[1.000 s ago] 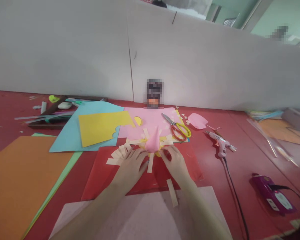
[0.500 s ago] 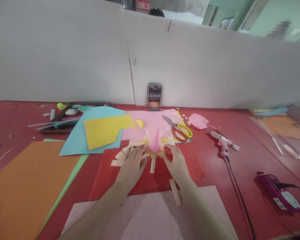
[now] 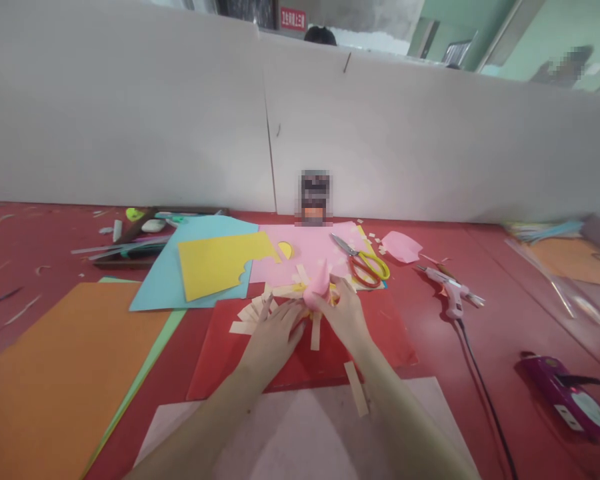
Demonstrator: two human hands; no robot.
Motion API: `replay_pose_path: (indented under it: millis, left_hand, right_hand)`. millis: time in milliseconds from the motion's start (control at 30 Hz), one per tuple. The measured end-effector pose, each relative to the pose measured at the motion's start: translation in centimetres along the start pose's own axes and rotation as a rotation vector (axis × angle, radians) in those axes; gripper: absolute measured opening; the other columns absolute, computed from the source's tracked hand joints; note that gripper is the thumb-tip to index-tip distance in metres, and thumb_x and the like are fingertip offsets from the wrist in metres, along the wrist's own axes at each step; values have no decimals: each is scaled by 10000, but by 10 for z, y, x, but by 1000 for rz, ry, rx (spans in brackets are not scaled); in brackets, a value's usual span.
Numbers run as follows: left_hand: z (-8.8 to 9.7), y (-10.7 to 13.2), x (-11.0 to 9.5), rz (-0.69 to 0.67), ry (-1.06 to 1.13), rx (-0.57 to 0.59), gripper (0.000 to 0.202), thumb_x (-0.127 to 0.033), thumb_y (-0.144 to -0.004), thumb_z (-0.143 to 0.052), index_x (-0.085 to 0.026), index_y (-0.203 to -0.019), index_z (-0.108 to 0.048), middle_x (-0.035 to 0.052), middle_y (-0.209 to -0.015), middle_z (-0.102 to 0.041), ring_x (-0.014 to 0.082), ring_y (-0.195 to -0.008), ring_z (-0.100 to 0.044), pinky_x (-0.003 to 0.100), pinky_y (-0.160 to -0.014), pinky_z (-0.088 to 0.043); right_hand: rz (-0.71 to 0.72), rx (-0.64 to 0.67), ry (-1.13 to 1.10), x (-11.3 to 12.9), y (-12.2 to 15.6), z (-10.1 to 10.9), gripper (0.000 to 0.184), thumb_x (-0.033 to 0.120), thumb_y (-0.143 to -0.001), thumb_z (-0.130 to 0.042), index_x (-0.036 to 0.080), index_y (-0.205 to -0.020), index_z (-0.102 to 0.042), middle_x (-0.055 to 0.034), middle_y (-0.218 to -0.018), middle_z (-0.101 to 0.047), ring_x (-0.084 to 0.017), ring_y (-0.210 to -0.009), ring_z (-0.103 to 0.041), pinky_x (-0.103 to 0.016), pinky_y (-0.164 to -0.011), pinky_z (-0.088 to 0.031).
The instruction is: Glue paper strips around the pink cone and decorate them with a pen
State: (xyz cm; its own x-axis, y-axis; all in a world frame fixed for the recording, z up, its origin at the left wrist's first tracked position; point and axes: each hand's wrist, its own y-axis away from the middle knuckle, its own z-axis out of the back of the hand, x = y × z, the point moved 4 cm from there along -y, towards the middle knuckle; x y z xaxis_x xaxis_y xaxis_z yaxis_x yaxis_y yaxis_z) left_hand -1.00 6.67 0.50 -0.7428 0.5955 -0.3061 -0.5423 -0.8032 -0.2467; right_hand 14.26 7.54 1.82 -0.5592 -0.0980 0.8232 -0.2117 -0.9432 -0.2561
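Observation:
A pink paper cone (image 3: 321, 283) with a pointed tip stands at the centre on a yellow petal-like base, with pale paper strips (image 3: 315, 333) spreading out around it. My right hand (image 3: 347, 310) has its thumb and fingers around the cone's right side. Low beside the cone's left side lies my left hand (image 3: 280, 328), its fingers stretched over the base's edge and the fanned strips (image 3: 245, 317). The hands partly hide the yellow base. All this rests on a red sheet (image 3: 220, 360).
Scissors (image 3: 363, 261) lie on pink paper (image 3: 310, 233) behind the cone. A glue gun (image 3: 453, 290) with its cord and a purple power socket (image 3: 565, 393) sit to the right. Yellow (image 3: 215, 267), blue (image 3: 155, 280) and orange (image 3: 65, 360) sheets cover the left. A white partition (image 3: 180, 120) stands behind.
My right hand has moved left from beside the base and closed around the cone. The cone leans slightly more to the right. My left hand stays at the base's left. The view has shifted slightly.

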Motion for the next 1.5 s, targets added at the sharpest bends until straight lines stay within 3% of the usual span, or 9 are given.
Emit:
replay_pose_path:
  millis: [167, 367, 567, 733, 867, 967, 1133, 1267, 1500]
  left_hand:
    - [12, 1, -5, -8, 23, -150, 250, -222, -884, -402, -202, -1104, -519, 40, -1159, -603, 174, -1098, -529, 461, -1081, -233]
    - [34, 6, -9, -7, 12, -481, 171, -153, -849, -455, -190, -993, -539, 37, -952, -635, 164, -957, -564, 425, -1021, -329]
    - [25, 1, -4, 24, 13, -336, 164, -164, -854, -436, -203, -946, -566, 37, -921, -615, 187, -947, -553, 423, -964, -370]
    - [11, 0, 2, 58, 61, -159, 215, -170, -851, -423, -205, -1023, -547, 44, -984, -604, 198, -956, -551, 369, -838, -458]
    - [4, 0, -1, 18, 2, -88, 239, -167, -859, -406, -193, -1056, -539, 52, -1050, -604, 195, -998, -552, 375, -893, -440]
    - [4, 0, -6, -33, -81, -41, 262, -176, -884, -366, -205, -1048, -567, 54, -1088, -603, 202, -1046, -544, 430, -981, -367]
    - [9, 2, -11, -73, -160, -9, 301, -220, -903, -357, -259, -1116, -567, 37, -1107, -612, 196, -1045, -557, 506, -1055, -229]
    - [10, 4, -16, -109, -212, -29, 296, -213, -891, -388, -249, -1123, -569, 63, -1103, -616, 212, -1058, -554, 528, -1041, -243]
    - [5, 8, -21, -158, -278, -13, 318, -162, -859, -387, -198, -1116, -570, 128, -1163, -576, 265, -1141, -494, 560, -1012, -278]
  right_hand:
    - [-88, -43, -76, -4, -1, 17, 381, 371, -719, -609, 186, -1051, -578, -60, -1035, -627, -213, -961, -559, -344, -843, -428]
    - [36, 35, -132, -5, 1, 31, 384, 379, -754, -588, 203, -1094, -579, -63, -1085, -616, -204, -1027, -542, -339, -893, -412]
    - [67, 96, -98, -16, -2, 14, 423, 376, -774, -574, 190, -1154, -560, -91, -1137, -595, -219, -1083, -519, -368, -918, -414]
    - [141, 25, -54, -12, 4, 30, 296, 334, -869, -440, 216, -1085, -604, -71, -1090, -627, -186, -1027, -563, -343, -893, -442]
    - [252, 112, 50, -9, 20, 37, 220, 286, -861, -467, 202, -918, -662, -62, -885, -680, -177, -853, -619, -303, -785, -485]
    - [298, 231, 140, -9, 32, 32, 198, 249, -855, -488, 217, -943, -663, -47, -892, -676, -167, -868, -612, -283, -779, -485]
    - [353, 266, 361, -1, 41, 23, 222, 208, -862, -480, 218, -1012, -642, -58, -957, -663, -173, -921, -592, -289, -802, -471]
    - [372, 284, 608, 12, 49, 10, 250, 137, -867, -422, 164, -1008, -627, -98, -923, -667, -216, -943, -582, -355, -808, -466]
    - [302, 292, 791, 24, 66, -18, 398, 4, -804, -348, 129, -1124, -550, -199, -1109, -599, -276, -962, -578, -425, -735, -489]
